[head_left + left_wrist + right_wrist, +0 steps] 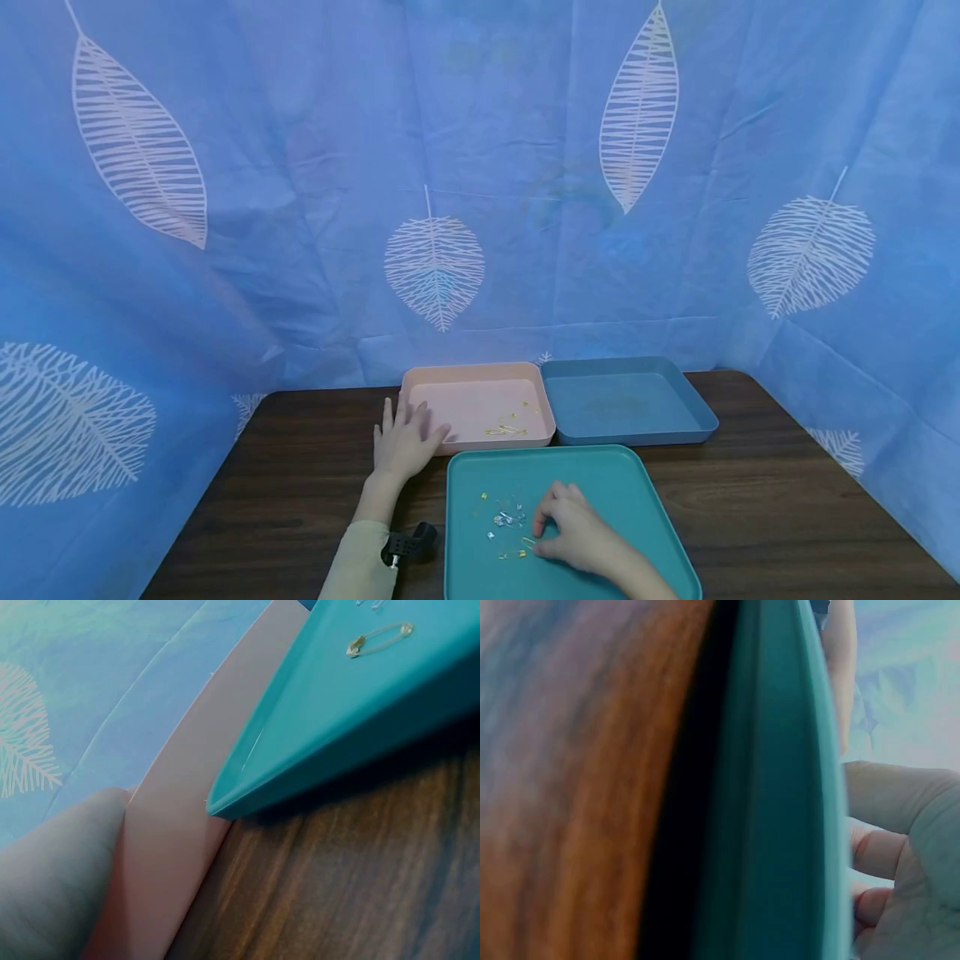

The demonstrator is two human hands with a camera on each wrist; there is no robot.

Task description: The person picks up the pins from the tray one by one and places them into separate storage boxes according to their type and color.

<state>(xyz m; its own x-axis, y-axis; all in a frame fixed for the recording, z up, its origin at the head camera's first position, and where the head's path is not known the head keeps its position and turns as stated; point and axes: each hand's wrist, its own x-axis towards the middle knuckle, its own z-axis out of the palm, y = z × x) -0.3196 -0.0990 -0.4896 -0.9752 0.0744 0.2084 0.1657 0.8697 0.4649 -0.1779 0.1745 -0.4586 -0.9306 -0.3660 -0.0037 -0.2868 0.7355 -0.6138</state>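
My left hand (402,443) rests on the left rim of the pink tray (480,383), its fingers spread. In the left wrist view the thumb (56,881) lies against that tray's wall. My right hand (577,533) is low over the teal tray (600,475), fingers bent, thumb and index fingertips right at a gold safety pin (528,542). Whether they pinch it I cannot tell. Silver safety pins (506,519) lie in a small heap left of these fingertips, with other gold pins around. The teal tray's wall hides the right fingertips in the right wrist view.
Several gold safety pins (506,430) lie in the right part of the pink tray. A blue tray (626,404) stands beside it on the right. All three trays sit on a dark wooden table (787,517), with a blue leaf-patterned cloth (525,167) hanging behind.
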